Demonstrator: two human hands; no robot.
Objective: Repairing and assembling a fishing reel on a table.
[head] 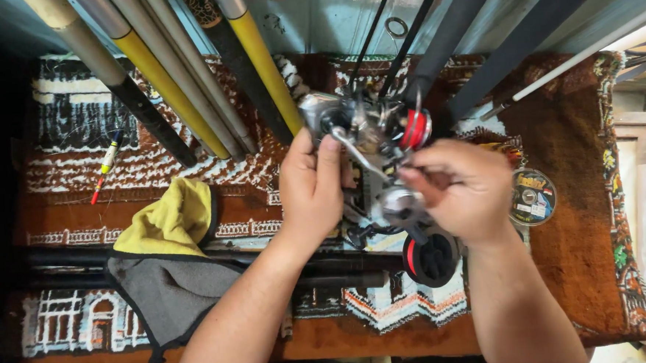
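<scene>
patterned rug (574, 190) under hands-held fishing reel (372, 138)

Both forearms are bare, with no sleeves in view; the left hand (310, 186) and right hand (465, 189) wear no gloves or rings.

Your left hand (310, 193) and right hand (462, 190) hold the fishing reel (376, 138) above the rug's (575, 212) middle. Left of them lies the cloth (168, 256); a float (106, 162) sits near the rug's far left corner; a line spool (531, 196) lies right; rods (184, 71) cross the far edge.
</scene>
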